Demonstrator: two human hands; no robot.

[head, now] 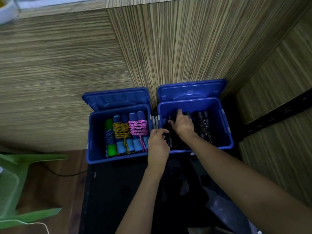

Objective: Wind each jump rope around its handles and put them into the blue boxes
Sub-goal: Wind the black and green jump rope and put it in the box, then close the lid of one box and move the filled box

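Presently both hands reach into the right blue box (224, 132). The right hand (183, 124) and the left hand (157, 144) rest on a black jump rope (168, 132) there; whether the fingers are clamped on it cannot be told. Wound coloured ropes (125, 132) lie in the left blue box (92, 142).

No readable text

Nothing in the head view can be read: the two blue boxes (226, 142), their raised lids (116, 97) in the middle of the frame, and the wood-grain panels (50, 65) across the upper half carry no legible words, labels, brand marks or numbers.
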